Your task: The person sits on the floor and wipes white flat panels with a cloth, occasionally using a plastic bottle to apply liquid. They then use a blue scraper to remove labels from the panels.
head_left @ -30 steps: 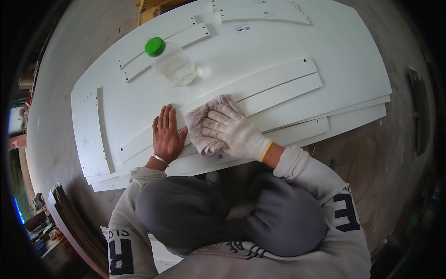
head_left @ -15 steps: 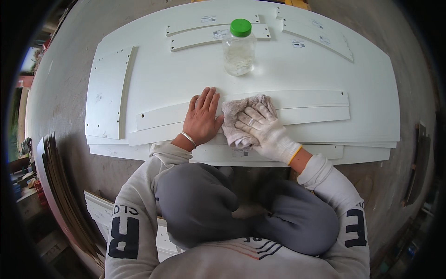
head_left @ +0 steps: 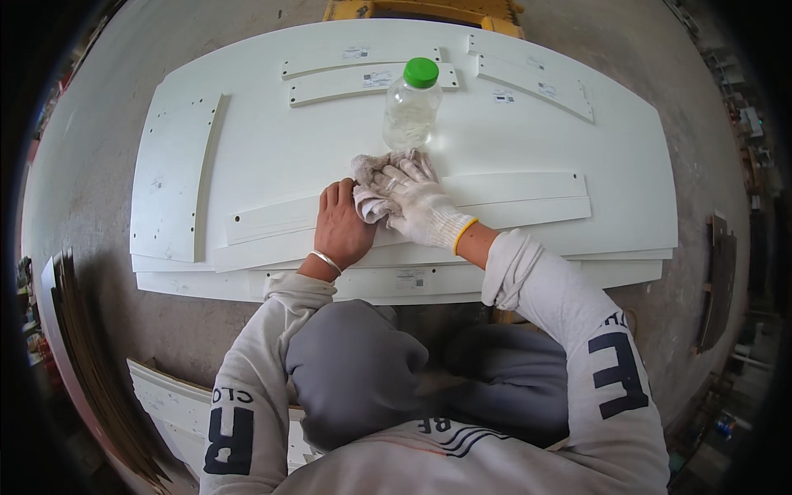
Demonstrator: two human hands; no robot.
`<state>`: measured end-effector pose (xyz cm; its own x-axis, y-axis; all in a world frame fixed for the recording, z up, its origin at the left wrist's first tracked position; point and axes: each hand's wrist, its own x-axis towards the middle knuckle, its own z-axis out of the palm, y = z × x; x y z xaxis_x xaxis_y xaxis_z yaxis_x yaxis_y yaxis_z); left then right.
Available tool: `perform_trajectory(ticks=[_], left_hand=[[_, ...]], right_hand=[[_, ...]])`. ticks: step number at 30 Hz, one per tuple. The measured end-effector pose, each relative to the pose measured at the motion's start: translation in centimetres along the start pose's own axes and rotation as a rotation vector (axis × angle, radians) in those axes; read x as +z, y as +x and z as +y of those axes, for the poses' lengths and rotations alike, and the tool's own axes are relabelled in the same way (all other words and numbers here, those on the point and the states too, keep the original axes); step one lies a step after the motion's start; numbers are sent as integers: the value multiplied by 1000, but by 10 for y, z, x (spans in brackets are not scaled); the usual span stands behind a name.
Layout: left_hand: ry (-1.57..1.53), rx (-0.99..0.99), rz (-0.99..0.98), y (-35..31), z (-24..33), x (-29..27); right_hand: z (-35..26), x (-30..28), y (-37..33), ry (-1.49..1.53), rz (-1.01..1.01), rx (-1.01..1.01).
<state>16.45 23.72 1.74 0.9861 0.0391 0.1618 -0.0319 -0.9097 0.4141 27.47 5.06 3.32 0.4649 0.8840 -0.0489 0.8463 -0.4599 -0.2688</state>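
Note:
My right hand [head_left: 417,203], in a white knitted glove with a yellow cuff edge, presses a crumpled greyish-pink cloth [head_left: 373,167] onto long white panels [head_left: 520,189]. Part of the cloth is hidden under the glove. My bare left hand [head_left: 342,224], a silver bangle at its wrist, rests on the same panels against the cloth's left side. Its fingers are close together and bent down over the far edge of the panels; its thumb is partly hidden. Just beyond the cloth stands a clear jar [head_left: 410,115] with a green lid and some clear liquid.
Everything lies on a large white board [head_left: 272,148]. More drilled white panels lie at its left [head_left: 175,181], back [head_left: 371,85] and back right [head_left: 536,87]. A yellow stand [head_left: 483,12] shows behind. Stacked brown sheets [head_left: 91,355] lean at the left.
My right hand and the cloth have moved away from me and slightly left, closer to the jar. My left hand's fingers, stretched flat before, are now bent. The whole view has shifted.

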Motion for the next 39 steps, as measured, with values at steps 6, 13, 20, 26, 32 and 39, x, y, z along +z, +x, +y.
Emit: perform_trajectory(ticks=[6,13,20,26,32,39], left_hand=[[43,35,37,-2,-2,5],[122,237,96,-7,42,0],[-119,576,-273,18,134,96],[-68,165,268,37,158,141],[50,348,222,54,140,146],[2830,460,-439,59,164,143]], right_hand=[[116,-9,-121,-61,111,331],[174,-31,-186,721,182,952],[58,-66,-60,257,-284,253],[12,-38,-3,-12,-347,-130],[-138,10,128,-9,-276,-319],[-104,21,123,-15,-245,-352]])
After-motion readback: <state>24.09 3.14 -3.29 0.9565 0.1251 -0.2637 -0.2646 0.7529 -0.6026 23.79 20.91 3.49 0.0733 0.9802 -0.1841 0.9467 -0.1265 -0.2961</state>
